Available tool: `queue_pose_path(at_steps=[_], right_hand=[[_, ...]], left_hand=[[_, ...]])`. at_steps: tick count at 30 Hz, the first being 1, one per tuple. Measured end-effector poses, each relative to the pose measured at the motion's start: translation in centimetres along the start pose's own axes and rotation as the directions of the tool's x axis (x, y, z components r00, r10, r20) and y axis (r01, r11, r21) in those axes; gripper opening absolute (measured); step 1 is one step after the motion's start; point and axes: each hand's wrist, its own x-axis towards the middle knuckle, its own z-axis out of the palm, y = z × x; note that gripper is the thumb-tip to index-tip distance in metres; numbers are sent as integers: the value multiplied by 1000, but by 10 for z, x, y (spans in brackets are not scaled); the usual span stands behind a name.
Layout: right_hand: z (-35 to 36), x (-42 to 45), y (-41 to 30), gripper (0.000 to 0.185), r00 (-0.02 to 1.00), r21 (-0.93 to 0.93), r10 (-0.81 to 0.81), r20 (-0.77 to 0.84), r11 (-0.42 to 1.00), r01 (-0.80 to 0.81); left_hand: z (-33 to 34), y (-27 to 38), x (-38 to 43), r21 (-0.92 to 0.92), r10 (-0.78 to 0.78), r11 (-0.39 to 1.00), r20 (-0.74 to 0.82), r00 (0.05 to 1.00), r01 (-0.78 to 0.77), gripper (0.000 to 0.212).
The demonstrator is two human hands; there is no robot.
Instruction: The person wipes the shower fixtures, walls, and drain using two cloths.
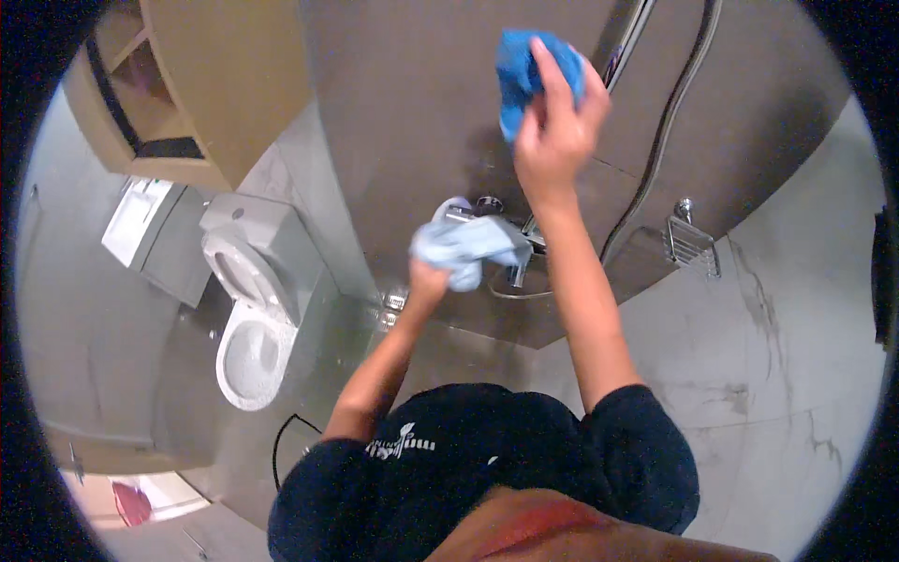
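Note:
My right hand [558, 137] is raised against the dark tiled wall [414, 84] and grips a blue cloth [518, 77], fingers spread over it. Lower and to the left, my left hand [430, 277] holds a pale blue cloth [470, 246], which is blurred. That cloth hangs in front of the chrome shower mixer [518, 270] and covers part of it. Beside my right hand runs a chrome shower rail [627, 42], with a flexible shower hose [660, 140] farther right.
A wire soap basket [692, 246] sticks out from the wall at right. On the left are a toilet [253, 351] with its lid up, a washbasin [137, 218] and an open-fronted cabinet [218, 84]. A glass panel [337, 204] stands between the toilet and the shower wall.

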Motion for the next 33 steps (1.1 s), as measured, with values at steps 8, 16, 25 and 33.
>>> queue_pose_path(at_steps=[8, 16, 25, 33], right_hand=[[158, -127, 34, 48, 942, -292, -64, 329, 942, 166], [188, -143, 1, 40, 594, 193, -557, 581, 803, 564], [204, 25, 8, 24, 876, -198, -416, 243, 863, 464], [230, -261, 15, 35, -41, 635, -736, 676, 553, 540]], left_hand=[[-134, -9, -67, -465, -505, 834, -431, 748, 295, 44], [-177, 10, -75, -226, -357, 933, -493, 793, 279, 56], [-173, -25, -105, -242, -456, 890, -491, 743, 386, 52], [-166, 30, -108, 3, -532, 820, -361, 766, 572, 51]])
